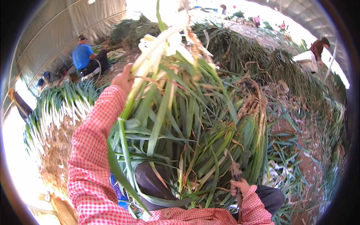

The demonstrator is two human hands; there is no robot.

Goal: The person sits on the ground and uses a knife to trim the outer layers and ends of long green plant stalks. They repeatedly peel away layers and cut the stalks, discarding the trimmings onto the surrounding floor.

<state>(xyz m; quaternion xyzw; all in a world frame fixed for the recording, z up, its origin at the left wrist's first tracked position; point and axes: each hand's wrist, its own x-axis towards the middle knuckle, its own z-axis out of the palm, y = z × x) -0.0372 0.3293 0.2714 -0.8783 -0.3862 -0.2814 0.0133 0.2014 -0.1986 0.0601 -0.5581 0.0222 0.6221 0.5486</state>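
Note:
My left hand [123,78] is raised at the upper left of the pile and grips the pale stalk of a large green onion [137,81], whose leaves hang toward my lap. Before me lies a big heap of green onions [191,112] with long green leaves; a bundle with dry brown leaves [257,112] is at its right. Low at the right, my right hand [239,187] is closed around the dark handle of a slim tool [237,174], its shaft partly wrapped. The kind of tool cannot be told.
White-stalked green onions [70,107] lie in a row at the left. A person in a blue shirt [83,54] sits beyond them. Another person [317,50] bends at the far right, past a long bank of onions [253,56]. Loose leaves [289,157] litter the ground at right.

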